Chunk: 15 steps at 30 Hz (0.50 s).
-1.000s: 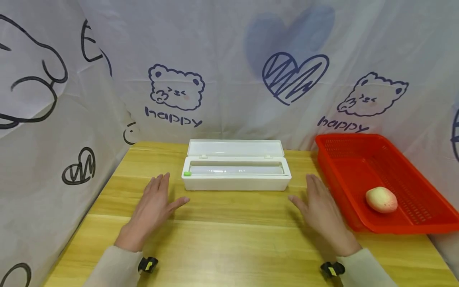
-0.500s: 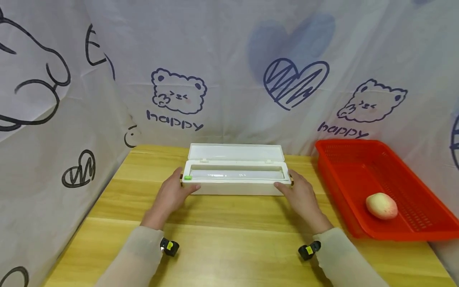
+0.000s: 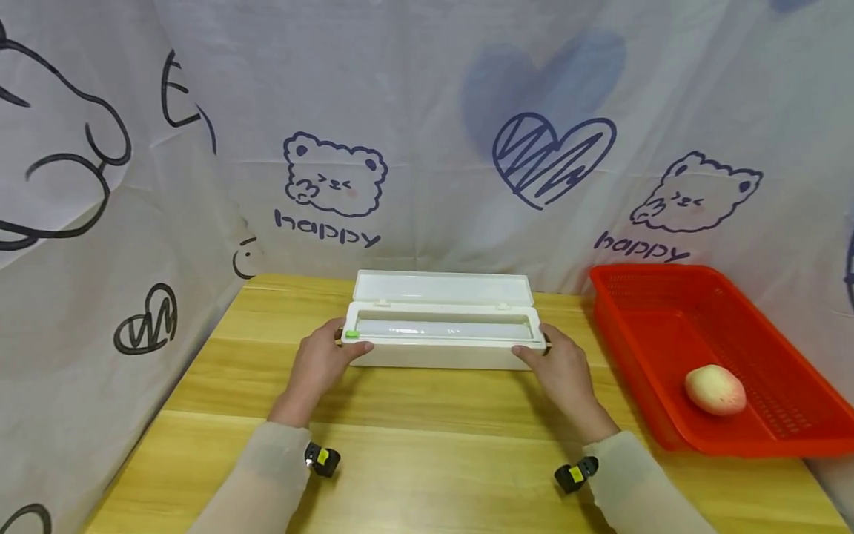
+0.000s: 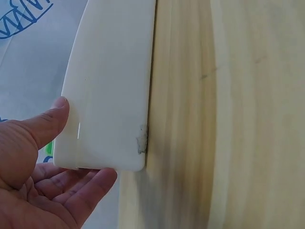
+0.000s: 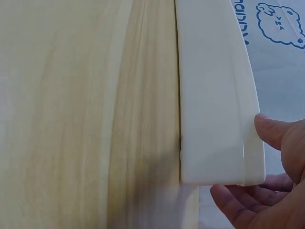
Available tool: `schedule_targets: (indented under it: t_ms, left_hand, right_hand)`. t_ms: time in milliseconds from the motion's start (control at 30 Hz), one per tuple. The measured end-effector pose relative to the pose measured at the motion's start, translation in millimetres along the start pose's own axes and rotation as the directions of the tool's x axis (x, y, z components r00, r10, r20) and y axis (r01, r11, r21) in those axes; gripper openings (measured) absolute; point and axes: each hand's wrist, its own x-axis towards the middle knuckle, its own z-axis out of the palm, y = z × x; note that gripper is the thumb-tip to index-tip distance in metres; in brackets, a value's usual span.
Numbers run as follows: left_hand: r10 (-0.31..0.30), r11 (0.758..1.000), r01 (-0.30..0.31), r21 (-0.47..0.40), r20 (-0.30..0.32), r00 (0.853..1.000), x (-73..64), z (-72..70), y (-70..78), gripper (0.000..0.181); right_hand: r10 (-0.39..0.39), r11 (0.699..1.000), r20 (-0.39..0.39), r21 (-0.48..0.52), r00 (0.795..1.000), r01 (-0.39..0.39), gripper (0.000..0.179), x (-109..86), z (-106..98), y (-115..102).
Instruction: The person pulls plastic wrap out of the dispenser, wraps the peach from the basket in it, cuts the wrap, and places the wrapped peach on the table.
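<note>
A long white cling film dispenser (image 3: 443, 357) lies crosswise at the back of the table, its lid (image 3: 444, 288) tipped back. A pale shiny roll (image 3: 443, 329) sits inside, and a green slider (image 3: 352, 334) is at the left end of the front rim. My left hand (image 3: 319, 368) grips the left end, thumb on the front face and fingers round the end. The right hand (image 3: 563, 373) holds the other end likewise. In the left wrist view, the dispenser (image 4: 107, 81) has a grey mark near its lower corner. The right wrist view shows the plain front (image 5: 214, 100).
A red plastic basket (image 3: 643, 363) stands at the right of the table, with one peach (image 3: 715, 390) in it. Behind the wooden table (image 3: 427, 460) hangs a white cloth (image 3: 434, 148) with bear and heart drawings, which also covers the left side.
Both hands have moved inward and forward from beside the dispenser and taken hold of its two ends. The dispenser and basket sit slightly lower in view.
</note>
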Motion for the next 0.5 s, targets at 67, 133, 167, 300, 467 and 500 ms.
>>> schedule_targets:
  t_ms: [67, 133, 167, 300, 467, 500]
  left_hand:
    - [0.009, 1.000, -0.009, -0.005, -0.002, 1.000, 2.2, 1.5, 1.2, 0.069]
    - [0.015, 1.000, -0.015, -0.010, 0.000, 1.000, 4.0, 3.0, 2.4, 0.068]
    - [0.014, 1.000, -0.014, -0.014, 0.003, 1.000, 5.0, 3.7, 3.0, 0.067]
    - [0.012, 0.999, -0.011, -0.030, 0.016, 1.000, 8.3, 7.0, 6.0, 0.066]
    - [0.027, 0.998, -0.025, -0.060, 0.029, 0.999, 14.5, 13.0, 10.1, 0.063]
    - [0.032, 0.997, -0.030, -0.065, 0.034, 0.999, 16.2, 14.3, 10.9, 0.063]
  right_hand:
    - [-0.002, 1.000, -0.010, -0.004, 1.000, 0.002, 0.070, -1.4, -0.9, 0.6]
    - [-0.001, 1.000, -0.022, -0.003, 1.000, 0.001, 0.069, -2.5, -1.5, 1.4]
    - [0.001, 1.000, -0.028, -0.003, 1.000, -0.001, 0.068, -3.0, -1.5, 2.1]
    - [0.011, 1.000, -0.051, -0.001, 0.999, -0.011, 0.066, -3.6, -2.0, 6.1]
    - [0.036, 0.999, -0.065, -0.009, 0.997, -0.036, 0.070, 0.0, -5.8, 11.6]
    - [0.043, 0.999, -0.065, -0.008, 0.997, -0.044, 0.071, 1.2, -6.9, 12.4]
